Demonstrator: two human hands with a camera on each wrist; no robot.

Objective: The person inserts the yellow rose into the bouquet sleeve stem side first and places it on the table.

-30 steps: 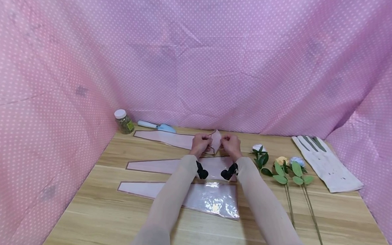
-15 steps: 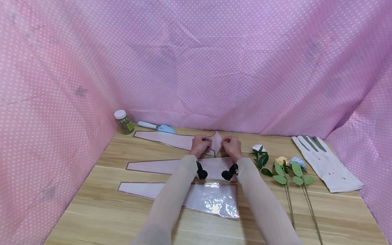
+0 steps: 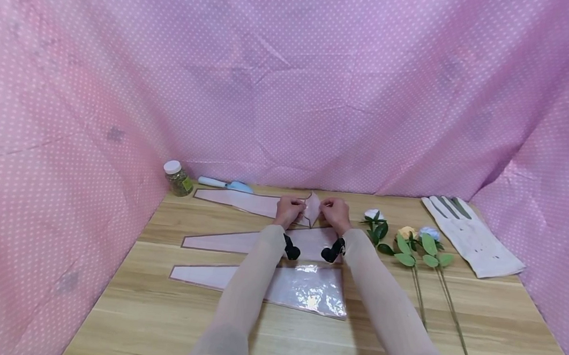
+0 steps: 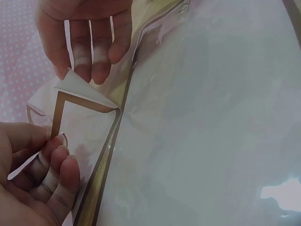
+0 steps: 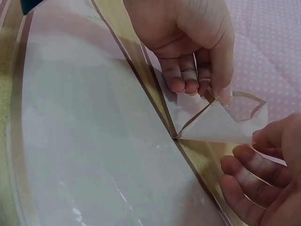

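Observation:
Two hands face each other at the wide end of the farthest of three tapered, brown-edged, see-through flower sleeves. My left hand (image 3: 289, 211) pinches one layer of this flower sleeve (image 3: 244, 200) at its mouth. From the other side my right hand (image 3: 335, 214) pinches the opposite layer between thumb and forefinger. The mouth stands raised and spread between them, with its brown border (image 4: 87, 102) folded up in the left wrist view. In the right wrist view a whitish flap (image 5: 211, 125) stretches between both hands' fingertips. Fingers cover the exact pinch spots.
Nearer lie the middle sleeve (image 3: 223, 242) and the nearest sleeve (image 3: 207, 274). At the back left are a jar (image 3: 179, 181) and a small trowel (image 3: 226, 184). Right of the hands lie white (image 3: 373, 214), yellow (image 3: 406, 233) and blue (image 3: 429, 233) artificial roses, then white gloves (image 3: 474, 238).
Both hands stay almost in place. The sleeve's raised end shifts shape slightly between them, its top edge bending more. The other things keep their places.

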